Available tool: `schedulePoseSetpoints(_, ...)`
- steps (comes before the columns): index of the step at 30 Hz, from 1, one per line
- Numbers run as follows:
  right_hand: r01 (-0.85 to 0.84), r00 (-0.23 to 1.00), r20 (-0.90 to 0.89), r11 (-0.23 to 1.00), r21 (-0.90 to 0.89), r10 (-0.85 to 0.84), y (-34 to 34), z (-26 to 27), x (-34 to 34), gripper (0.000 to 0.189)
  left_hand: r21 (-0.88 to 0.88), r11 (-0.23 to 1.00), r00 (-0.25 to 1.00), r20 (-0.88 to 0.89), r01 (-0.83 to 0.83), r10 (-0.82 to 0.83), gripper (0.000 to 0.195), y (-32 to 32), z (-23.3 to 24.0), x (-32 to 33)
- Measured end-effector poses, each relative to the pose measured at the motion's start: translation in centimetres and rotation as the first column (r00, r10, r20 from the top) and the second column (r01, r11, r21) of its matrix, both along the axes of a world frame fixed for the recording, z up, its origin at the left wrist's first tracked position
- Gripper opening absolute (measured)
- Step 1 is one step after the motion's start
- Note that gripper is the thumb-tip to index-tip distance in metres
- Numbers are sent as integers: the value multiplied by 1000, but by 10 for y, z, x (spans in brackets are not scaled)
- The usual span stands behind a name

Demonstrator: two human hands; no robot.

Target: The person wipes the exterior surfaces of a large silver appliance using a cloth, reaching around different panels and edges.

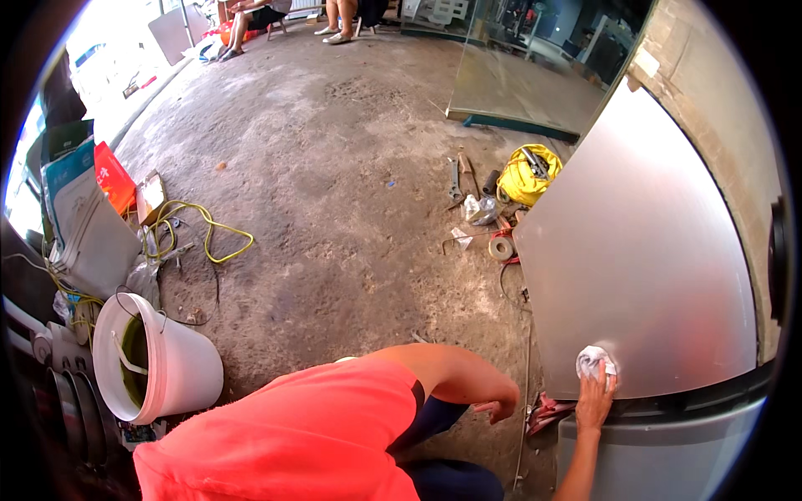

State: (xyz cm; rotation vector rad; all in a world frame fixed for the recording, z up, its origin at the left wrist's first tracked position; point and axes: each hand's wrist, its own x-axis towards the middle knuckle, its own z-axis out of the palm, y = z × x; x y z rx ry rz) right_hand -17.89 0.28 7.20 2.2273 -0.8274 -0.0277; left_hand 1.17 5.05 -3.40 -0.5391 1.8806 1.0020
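Note:
My right hand [595,397] presses a crumpled whitish cloth [592,363] against the silvery metal upper panel [633,263] of what looks like a refrigerator, close to the panel's lower edge. Below a black gap lies a grey lower panel [658,457]. My left hand [495,410] hangs with bent fingers beside my dark trouser leg, left of the appliance; the forearm partly hides it, and no held thing shows. A pinkish rag [548,413] lies low at the appliance's corner, between the hands.
A white bucket [188,369] with dark greenish liquid stands left, near a yellow cable [216,257]. An adjustable wrench [454,178], a tape roll [501,248] and a yellow bag [526,178] of tools lie beyond the appliance's left edge. Two people sit at the back.

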Motion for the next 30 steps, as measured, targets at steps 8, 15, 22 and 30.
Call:
schedulePoseSetpoints(8,307,946,245,826,-472,-212,-7,166,27,49,386,811,358,-752,-439,553,21,40,38,91)
schedulePoseSetpoints(15,405,901,394,673,-619,-180,-59,206,48,50,149,988,999,31,-38,34,56,-7,-45,-18)
schedulePoseSetpoints(22,259,966,93,896,-361,-242,-64,86,77,40,125,991,995,-77,-53,63,53,-4,-32,-7)
schedulePoseSetpoints(30,87,988,-119,994,-72,-96,-44,-55,49,30,73,993,993,-74,-87,93,51,-2,-9,9)
